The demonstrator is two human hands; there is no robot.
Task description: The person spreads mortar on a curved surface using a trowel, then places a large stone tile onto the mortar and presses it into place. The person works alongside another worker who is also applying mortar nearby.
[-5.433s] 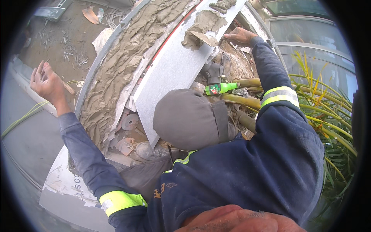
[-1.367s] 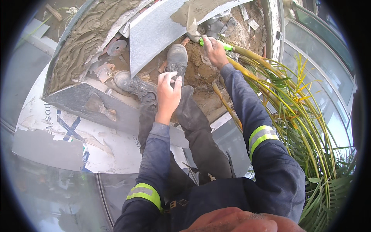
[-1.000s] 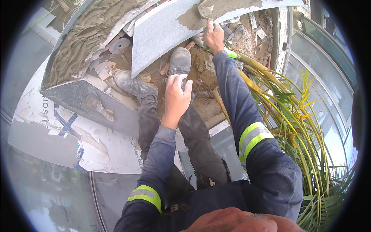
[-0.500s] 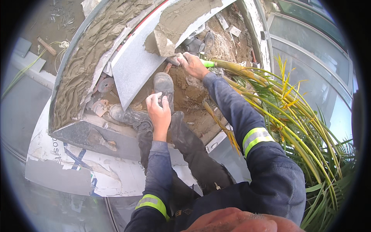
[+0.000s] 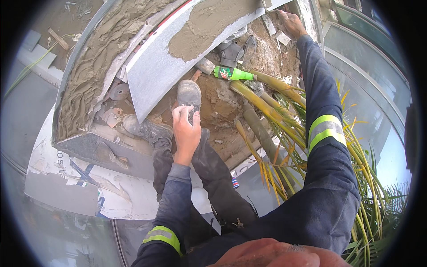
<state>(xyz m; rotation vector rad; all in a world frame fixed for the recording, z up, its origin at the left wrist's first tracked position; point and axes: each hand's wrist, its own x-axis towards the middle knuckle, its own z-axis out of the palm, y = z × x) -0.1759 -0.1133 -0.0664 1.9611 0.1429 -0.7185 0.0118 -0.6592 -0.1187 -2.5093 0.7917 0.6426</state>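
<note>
At the top right my right hand (image 5: 292,25) is closed around the handle of a trowel (image 5: 266,6), its blade partly cut off by the upper edge. The blade is at the far end of a curved grey stone slab (image 5: 153,84). Wet mortar (image 5: 209,26) covers much of that slab in a smoothed layer. My left hand (image 5: 186,135) hovers above my boot (image 5: 188,92), fingers curled against the thumb; whatever they may hold is hidden.
A mallet (image 5: 204,66) and green bottle (image 5: 231,73) lie beside the slab. Palm stems (image 5: 267,107) spread at right. Ridged mortar (image 5: 82,93) coats the curved bed at left, near a cutting disc (image 5: 119,92). Another trowel (image 5: 109,153) rests on the front ledge.
My right hand has moved with the trowel from the slab's middle to its far right end, uncovering the bottle and mallet. The mortar edge looks smoother. My left hand stays nearly in place.
</note>
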